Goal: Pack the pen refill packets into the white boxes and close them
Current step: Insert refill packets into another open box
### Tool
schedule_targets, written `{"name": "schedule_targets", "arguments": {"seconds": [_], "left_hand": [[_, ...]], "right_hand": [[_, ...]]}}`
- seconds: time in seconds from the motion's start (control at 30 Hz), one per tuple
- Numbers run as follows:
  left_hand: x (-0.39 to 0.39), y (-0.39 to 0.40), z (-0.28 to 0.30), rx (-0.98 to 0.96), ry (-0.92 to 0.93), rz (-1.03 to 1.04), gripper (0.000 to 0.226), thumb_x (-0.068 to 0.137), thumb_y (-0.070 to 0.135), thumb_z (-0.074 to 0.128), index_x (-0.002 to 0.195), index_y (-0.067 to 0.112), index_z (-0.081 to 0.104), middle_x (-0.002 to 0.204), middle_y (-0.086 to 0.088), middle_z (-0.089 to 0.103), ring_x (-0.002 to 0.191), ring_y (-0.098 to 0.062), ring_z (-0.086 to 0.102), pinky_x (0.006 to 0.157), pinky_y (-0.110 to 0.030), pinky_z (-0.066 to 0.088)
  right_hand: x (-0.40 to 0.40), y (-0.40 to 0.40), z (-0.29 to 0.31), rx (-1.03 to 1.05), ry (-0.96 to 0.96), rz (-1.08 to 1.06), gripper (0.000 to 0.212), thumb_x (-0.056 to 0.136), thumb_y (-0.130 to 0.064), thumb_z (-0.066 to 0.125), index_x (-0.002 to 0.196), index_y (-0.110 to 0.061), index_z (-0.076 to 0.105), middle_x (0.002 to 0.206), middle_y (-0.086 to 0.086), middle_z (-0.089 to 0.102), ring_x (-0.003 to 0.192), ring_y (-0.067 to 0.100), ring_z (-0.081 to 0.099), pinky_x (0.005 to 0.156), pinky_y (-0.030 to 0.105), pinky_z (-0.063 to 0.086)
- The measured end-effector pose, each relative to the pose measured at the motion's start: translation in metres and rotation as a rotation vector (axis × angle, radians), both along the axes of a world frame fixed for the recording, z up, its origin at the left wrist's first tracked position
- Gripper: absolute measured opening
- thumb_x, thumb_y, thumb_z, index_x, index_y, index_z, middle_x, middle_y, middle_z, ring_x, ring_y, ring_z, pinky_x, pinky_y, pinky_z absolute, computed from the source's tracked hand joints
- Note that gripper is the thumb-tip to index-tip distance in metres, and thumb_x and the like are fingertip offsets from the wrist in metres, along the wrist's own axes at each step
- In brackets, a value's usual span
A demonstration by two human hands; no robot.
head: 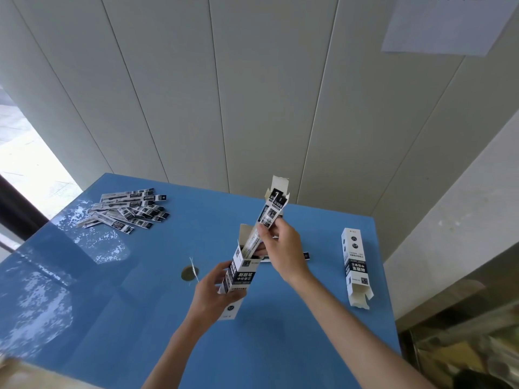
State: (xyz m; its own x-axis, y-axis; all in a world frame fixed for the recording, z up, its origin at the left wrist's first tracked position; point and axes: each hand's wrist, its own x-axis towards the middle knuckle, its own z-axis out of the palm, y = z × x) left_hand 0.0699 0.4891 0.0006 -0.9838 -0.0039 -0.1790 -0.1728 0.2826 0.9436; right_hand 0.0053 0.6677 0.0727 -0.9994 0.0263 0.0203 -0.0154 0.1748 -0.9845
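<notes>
My left hand point(211, 290) grips a tall white box point(238, 279) with black print, held tilted above the blue table, its top flaps open. My right hand point(280, 248) pinches a bundle of pen refill packets point(269, 217), the lower ends of which sit inside the box's open mouth while the upper ends stick out up and to the right. A pile of several loose refill packets point(129, 211) lies at the table's far left. A second white box point(354, 265) lies flat at the right with its near flaps open.
The blue table point(140, 304) has a round hole with a grommet point(190, 273) left of my left hand. A dark packet end point(306, 255) shows behind my right wrist. A panelled wall stands behind the table, and a metal cabinet point(463, 332) is at the right.
</notes>
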Motion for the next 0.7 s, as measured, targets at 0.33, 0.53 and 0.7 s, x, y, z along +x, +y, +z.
{"name": "schedule_targets", "arguments": {"seconds": [0.33, 0.53, 0.7], "left_hand": [[-0.003, -0.005, -0.003, -0.019, 0.010, -0.006, 0.059, 0.074, 0.008, 0.087, 0.119, 0.038, 0.064, 0.104, 0.010, 0.075, 0.089, -0.010, 0.070, 0.077, -0.024, 0.049], [-0.005, -0.006, -0.003, -0.011, 0.009, 0.012, 0.057, 0.074, 0.007, 0.087, 0.118, 0.036, 0.065, 0.101, 0.011, 0.075, 0.087, -0.007, 0.070, 0.076, -0.024, 0.051], [-0.006, -0.009, -0.002, -0.025, 0.010, 0.015, 0.057, 0.074, 0.007, 0.087, 0.116, 0.038, 0.064, 0.100, 0.017, 0.074, 0.090, -0.004, 0.068, 0.077, -0.023, 0.050]], "right_hand": [[-0.004, 0.008, 0.002, 0.062, 0.052, 0.163, 0.007, 0.088, -0.024, 0.075, 0.086, -0.020, 0.070, 0.082, -0.004, 0.074, 0.073, 0.006, 0.066, 0.068, 0.018, 0.050], [-0.007, 0.015, -0.001, 0.233, -0.099, 0.334, 0.023, 0.079, -0.032, 0.084, 0.097, -0.024, 0.073, 0.091, -0.012, 0.074, 0.076, -0.001, 0.066, 0.068, 0.015, 0.049], [-0.010, 0.016, 0.000, 0.138, 0.015, 0.254, 0.006, 0.085, -0.011, 0.077, 0.087, -0.016, 0.074, 0.082, -0.005, 0.072, 0.071, -0.001, 0.062, 0.069, 0.015, 0.048]]}}
